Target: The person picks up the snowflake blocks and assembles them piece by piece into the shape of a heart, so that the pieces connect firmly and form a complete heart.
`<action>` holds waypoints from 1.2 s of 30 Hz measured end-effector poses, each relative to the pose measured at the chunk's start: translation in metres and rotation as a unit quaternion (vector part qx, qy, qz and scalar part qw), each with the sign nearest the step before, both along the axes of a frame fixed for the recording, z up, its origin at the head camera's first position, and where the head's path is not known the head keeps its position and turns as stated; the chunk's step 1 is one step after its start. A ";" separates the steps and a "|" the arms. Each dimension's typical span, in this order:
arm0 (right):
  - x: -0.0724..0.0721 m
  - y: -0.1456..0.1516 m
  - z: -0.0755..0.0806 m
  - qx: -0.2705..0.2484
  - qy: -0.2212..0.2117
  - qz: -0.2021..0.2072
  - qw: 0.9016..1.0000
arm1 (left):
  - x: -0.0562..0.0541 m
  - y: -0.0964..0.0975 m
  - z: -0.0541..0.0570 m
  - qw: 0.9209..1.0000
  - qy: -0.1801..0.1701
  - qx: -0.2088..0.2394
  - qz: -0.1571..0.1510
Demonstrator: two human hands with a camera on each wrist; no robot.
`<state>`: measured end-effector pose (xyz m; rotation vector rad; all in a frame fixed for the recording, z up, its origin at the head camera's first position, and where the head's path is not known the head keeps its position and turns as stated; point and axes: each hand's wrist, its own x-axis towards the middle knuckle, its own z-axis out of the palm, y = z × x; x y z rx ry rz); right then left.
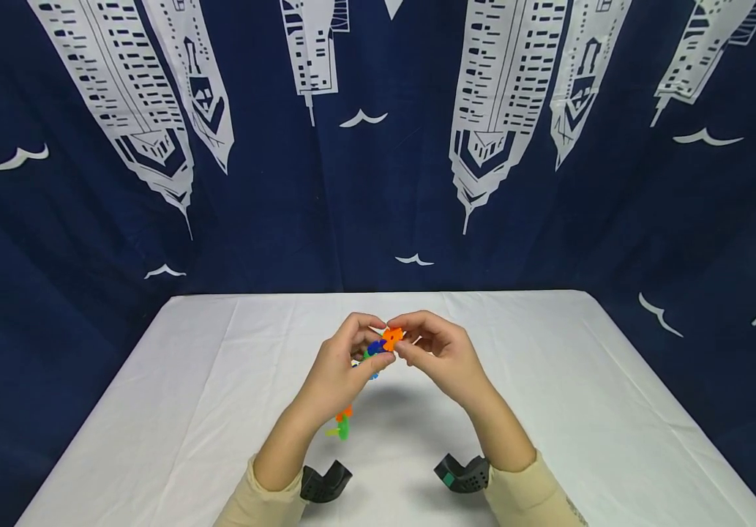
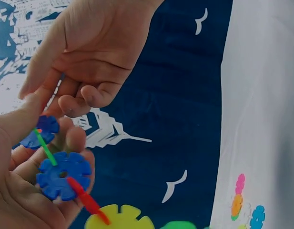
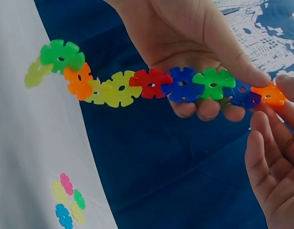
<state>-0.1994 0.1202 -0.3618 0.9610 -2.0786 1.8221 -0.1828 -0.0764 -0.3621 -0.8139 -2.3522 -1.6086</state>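
Interlocking notched plastic discs form a chain [image 3: 182, 85] that trails from between the two raised hands. My left hand [image 1: 341, 366] supports the chain along its fingers, its thumb pinching the blue disc [image 3: 243, 95] near the end. With thumb and fingertips, my right hand [image 1: 446, 359] pinches the orange end disc [image 1: 392, 337], whose edge meets that blue one. Further along in the right wrist view come a green disc [image 3: 214, 84], a red disc [image 3: 151, 83] and several yellow ones. The far end bends at another orange disc [image 3: 78, 82] and a green disc [image 3: 62, 56].
Loose discs [image 3: 65, 216] in blue, pink, green and yellow lie on the white-covered table [image 1: 569, 410]. A dark blue curtain [image 1: 378, 197] printed with white buildings hangs behind the table. Each wrist carries a black device [image 1: 326, 483].
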 end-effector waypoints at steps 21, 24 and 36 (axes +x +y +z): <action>-0.037 -0.018 -0.061 0.041 -0.162 -0.115 0.979 | -0.005 -0.003 -0.002 0.996 -0.039 0.076 0.027; -0.043 -0.022 -0.083 0.085 -0.163 -0.147 0.972 | -0.005 -0.002 -0.003 0.996 -0.025 0.075 0.028; -0.052 -0.031 -0.122 0.267 -0.049 -0.166 0.948 | -0.007 -0.004 -0.002 0.995 0.015 0.073 0.061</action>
